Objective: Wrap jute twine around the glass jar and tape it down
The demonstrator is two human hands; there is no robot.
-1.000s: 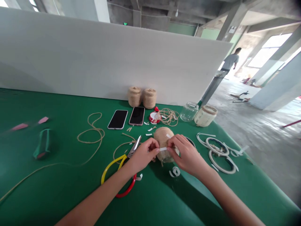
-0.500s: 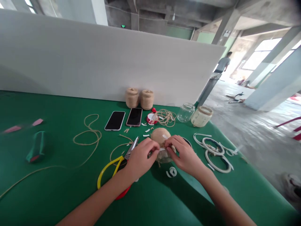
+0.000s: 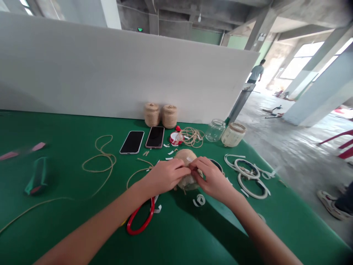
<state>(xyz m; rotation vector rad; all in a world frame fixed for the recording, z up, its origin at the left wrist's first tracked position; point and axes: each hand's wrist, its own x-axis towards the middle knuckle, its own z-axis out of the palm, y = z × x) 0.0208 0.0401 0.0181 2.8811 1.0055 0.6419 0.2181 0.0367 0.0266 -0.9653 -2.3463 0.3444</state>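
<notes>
A jar partly wrapped in twine [image 3: 185,154] sits in front of me on the green table, with a glassy part showing on its near side. My left hand [image 3: 168,175] is closed at the jar's near side, fingertips pinched. My right hand [image 3: 210,179] pinches right beside it, so the fingertips of both hands nearly meet. What they pinch is hidden. A small white strip [image 3: 189,159] shows on the twine. Beneath my left forearm lie scissors with a red handle [image 3: 140,217], their blades mostly covered.
Two phones [image 3: 132,142], two twine-wrapped jars [image 3: 152,115], a clear glass jar [image 3: 215,130] and a pale covered jar [image 3: 234,134] stand or lie behind. Tape rings [image 3: 249,170] are at right, loose twine [image 3: 100,170] at left. A person [image 3: 256,72] is in the background.
My left hand has moved in toward my right, and the white strip between them is now covered. The scissors' red handle shows more; the yellow one is mostly hidden. The view has shifted slightly.
</notes>
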